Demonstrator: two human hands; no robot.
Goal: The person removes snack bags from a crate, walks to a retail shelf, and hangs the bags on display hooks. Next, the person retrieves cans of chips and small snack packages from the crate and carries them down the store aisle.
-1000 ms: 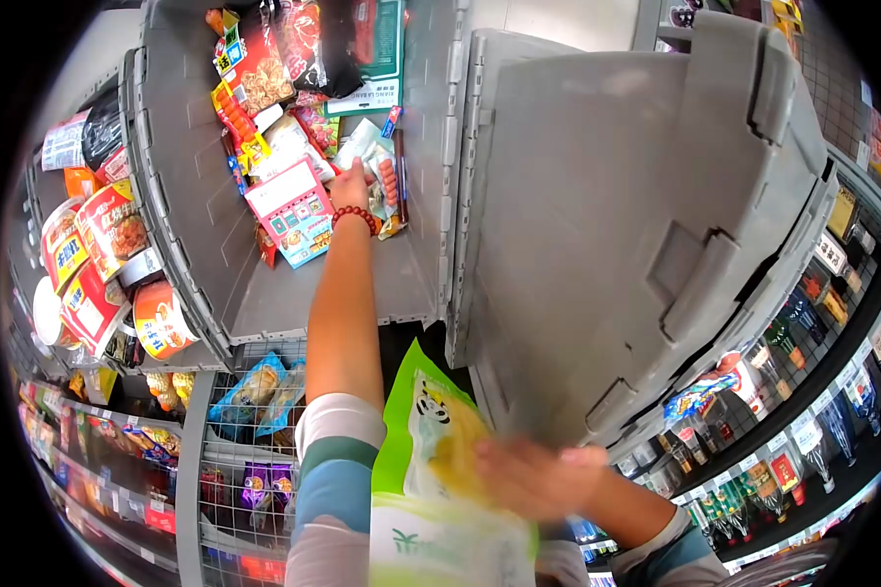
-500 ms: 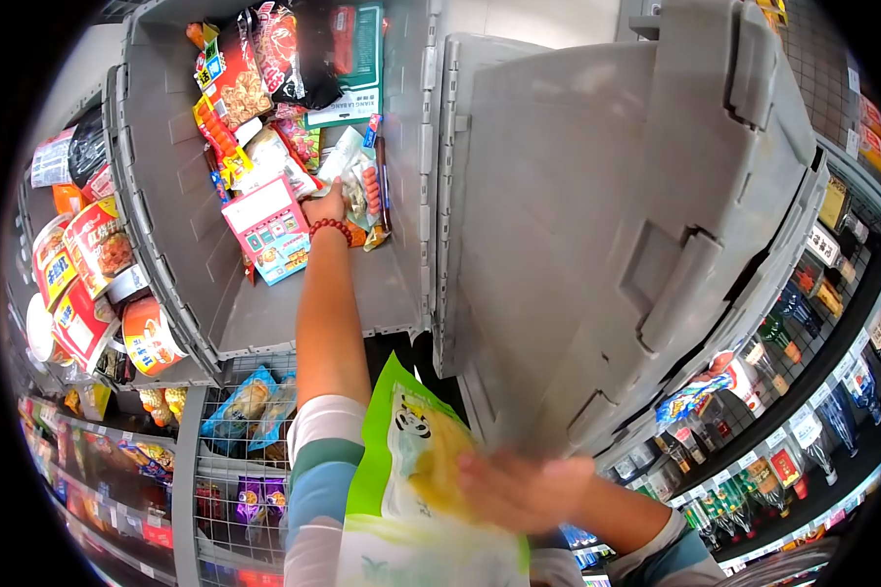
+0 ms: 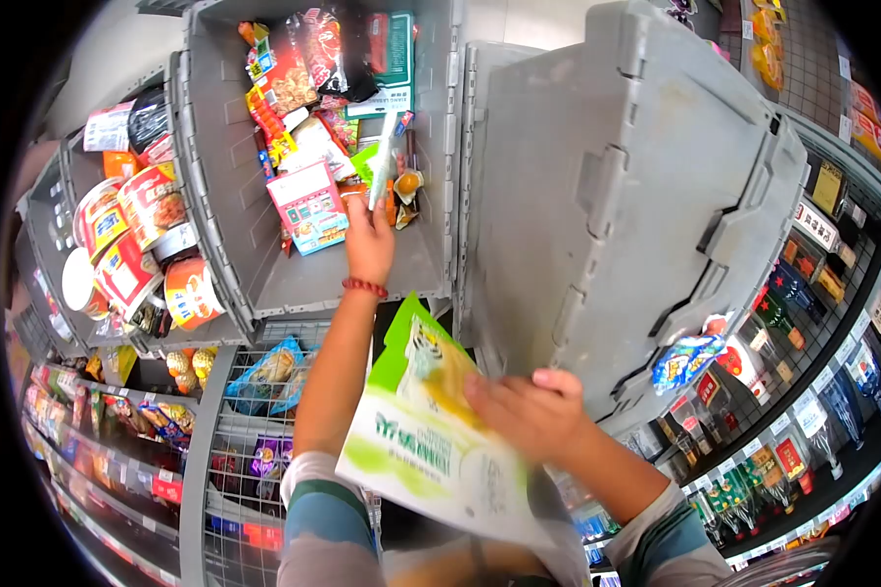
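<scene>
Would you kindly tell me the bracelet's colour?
The bracelet is red, clearest in the head view.

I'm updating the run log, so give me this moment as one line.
left hand: holds pale packet at grey crate | right hand: holds green-and-white bag | in crate: pink box, black packet

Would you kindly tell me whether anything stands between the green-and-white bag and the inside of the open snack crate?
The crate's near rim does, with the left forearm across it beside the bag.
</scene>
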